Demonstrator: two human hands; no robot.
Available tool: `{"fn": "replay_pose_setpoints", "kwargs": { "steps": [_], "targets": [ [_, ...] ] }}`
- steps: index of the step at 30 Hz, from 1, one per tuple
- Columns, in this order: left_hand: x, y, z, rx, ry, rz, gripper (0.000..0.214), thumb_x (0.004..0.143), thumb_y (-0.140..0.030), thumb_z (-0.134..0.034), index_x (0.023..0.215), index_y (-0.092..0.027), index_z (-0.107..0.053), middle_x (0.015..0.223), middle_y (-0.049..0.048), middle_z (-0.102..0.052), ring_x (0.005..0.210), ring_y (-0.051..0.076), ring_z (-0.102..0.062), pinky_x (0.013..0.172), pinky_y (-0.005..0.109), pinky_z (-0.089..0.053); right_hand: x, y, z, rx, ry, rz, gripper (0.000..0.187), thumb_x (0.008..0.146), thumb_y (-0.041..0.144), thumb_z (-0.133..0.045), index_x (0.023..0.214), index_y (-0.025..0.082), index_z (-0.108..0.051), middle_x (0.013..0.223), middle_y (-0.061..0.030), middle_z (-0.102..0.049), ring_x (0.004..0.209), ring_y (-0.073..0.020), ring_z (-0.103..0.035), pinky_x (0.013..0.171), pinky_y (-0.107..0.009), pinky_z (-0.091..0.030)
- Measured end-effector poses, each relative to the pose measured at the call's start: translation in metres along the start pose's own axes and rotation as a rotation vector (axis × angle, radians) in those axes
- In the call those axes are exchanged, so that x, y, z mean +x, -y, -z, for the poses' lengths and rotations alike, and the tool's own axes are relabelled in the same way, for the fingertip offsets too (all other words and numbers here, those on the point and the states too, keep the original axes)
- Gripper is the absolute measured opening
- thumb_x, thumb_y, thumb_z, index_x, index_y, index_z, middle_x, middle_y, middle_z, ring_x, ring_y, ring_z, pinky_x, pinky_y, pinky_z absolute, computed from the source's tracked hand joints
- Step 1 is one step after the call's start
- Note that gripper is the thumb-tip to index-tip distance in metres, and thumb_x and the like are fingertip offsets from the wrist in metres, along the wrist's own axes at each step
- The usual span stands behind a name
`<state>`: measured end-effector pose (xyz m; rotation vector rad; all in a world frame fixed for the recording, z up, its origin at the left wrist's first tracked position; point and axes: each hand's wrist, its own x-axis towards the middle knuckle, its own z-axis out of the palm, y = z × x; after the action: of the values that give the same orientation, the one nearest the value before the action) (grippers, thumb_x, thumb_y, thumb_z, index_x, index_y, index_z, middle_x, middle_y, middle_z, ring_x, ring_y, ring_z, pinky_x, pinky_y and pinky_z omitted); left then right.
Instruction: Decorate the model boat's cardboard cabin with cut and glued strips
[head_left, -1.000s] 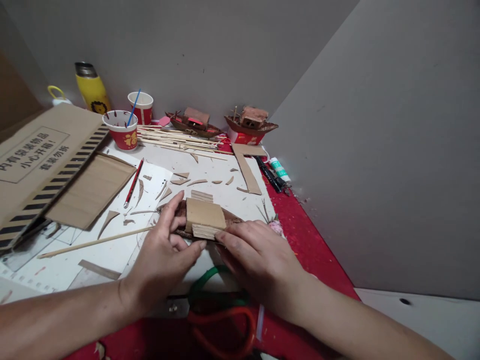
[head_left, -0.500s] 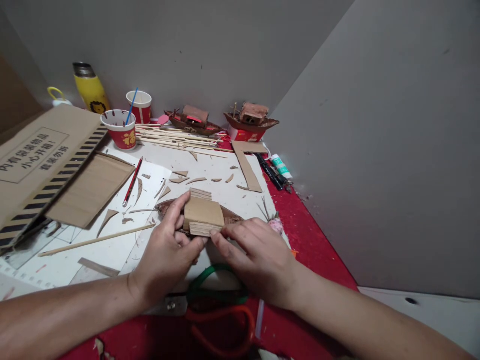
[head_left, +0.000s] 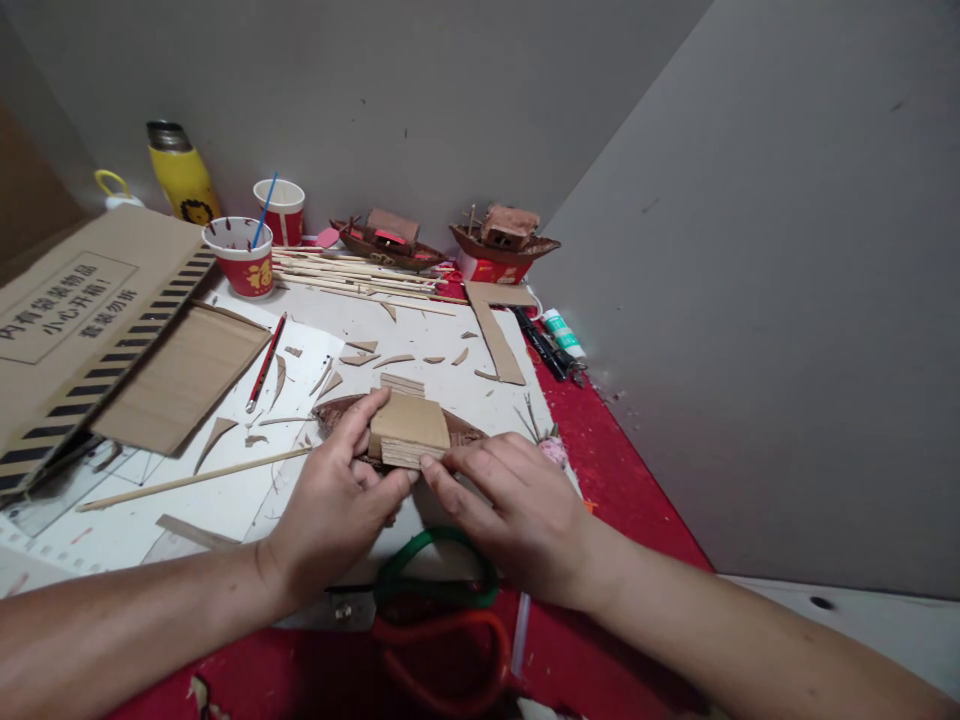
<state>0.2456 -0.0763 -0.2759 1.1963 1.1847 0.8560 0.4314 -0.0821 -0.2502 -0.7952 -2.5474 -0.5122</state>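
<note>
In front of me lies a brown cardboard model boat (head_left: 466, 431) with a curved cardboard roof (head_left: 411, 420) over its middle. A corrugated cardboard strip (head_left: 401, 453) runs along the roof's near edge, and another ribbed piece shows at the far edge. My left hand (head_left: 334, 500) grips the roof's left side, index finger on top and thumb at the near edge. My right hand (head_left: 517, 510) pinches the right end of the near strip between thumb and fingers. Both hands hide parts of the hull.
Scissors with green and red handles (head_left: 437, 570) lie close below my hands. Cardboard scraps (head_left: 217, 440), a pencil (head_left: 266, 362) and wooden sticks (head_left: 360, 275) are spread beyond. Two finished-looking boats (head_left: 506, 235), paper cups (head_left: 240, 260) and a yellow bottle (head_left: 180, 175) stand at the back.
Almost nothing differs. My left index finger has slid slightly farther over the roof, and the roof sits a touch higher and to the right in view.
</note>
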Motion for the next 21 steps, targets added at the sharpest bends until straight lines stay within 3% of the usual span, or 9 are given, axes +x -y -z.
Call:
{"fn": "replay_pose_setpoints", "kwargs": {
  "steps": [4,9,14,21],
  "targets": [
    [0.0010,0.0026,0.0014,-0.026,0.011,-0.003,0.072,0.080,-0.022,-0.064,0.146,-0.028,-0.035,0.068,-0.0030,-0.067,0.045,0.009,-0.055,0.047,0.019,-0.045,-0.0018,-0.0009,-0.0010,0.021,0.003,0.005,0.023,0.097,0.013,-0.046,0.112,0.012,-0.064,0.078,-0.0066,-0.068,0.069,-0.0186,-0.056,0.062,-0.033,-0.039],
    [0.0003,0.0054,0.0035,-0.026,0.026,0.002,0.072,0.081,-0.023,-0.064,0.146,-0.029,-0.035,0.059,-0.0053,-0.063,0.045,0.010,-0.056,0.048,0.020,-0.045,-0.0007,0.0002,-0.0008,0.010,0.014,0.006,0.025,0.097,0.013,-0.044,0.112,0.013,-0.064,0.078,-0.0064,-0.068,0.069,-0.0189,-0.056,0.062,-0.034,-0.039],
    [0.0016,0.0051,0.0038,-0.038,0.017,0.010,0.071,0.080,-0.023,-0.065,0.145,-0.030,-0.037,0.085,0.0019,-0.072,0.046,0.008,-0.056,0.047,0.020,-0.045,0.0019,-0.0009,0.0005,0.001,0.014,0.001,0.024,0.097,0.012,-0.045,0.110,0.014,-0.065,0.075,-0.0057,-0.067,0.068,-0.0190,-0.055,0.060,-0.034,-0.038],
    [0.0020,-0.0028,0.0013,-0.061,-0.005,0.036,0.071,0.078,-0.024,-0.066,0.143,-0.025,-0.039,0.084,0.0015,-0.070,0.043,0.007,-0.055,0.044,0.018,-0.043,0.0004,-0.0016,-0.0028,0.015,0.015,-0.019,0.021,0.096,0.013,-0.049,0.111,0.013,-0.065,0.076,-0.0062,-0.067,0.072,-0.0189,-0.057,0.062,-0.032,-0.040]
  ]
}}
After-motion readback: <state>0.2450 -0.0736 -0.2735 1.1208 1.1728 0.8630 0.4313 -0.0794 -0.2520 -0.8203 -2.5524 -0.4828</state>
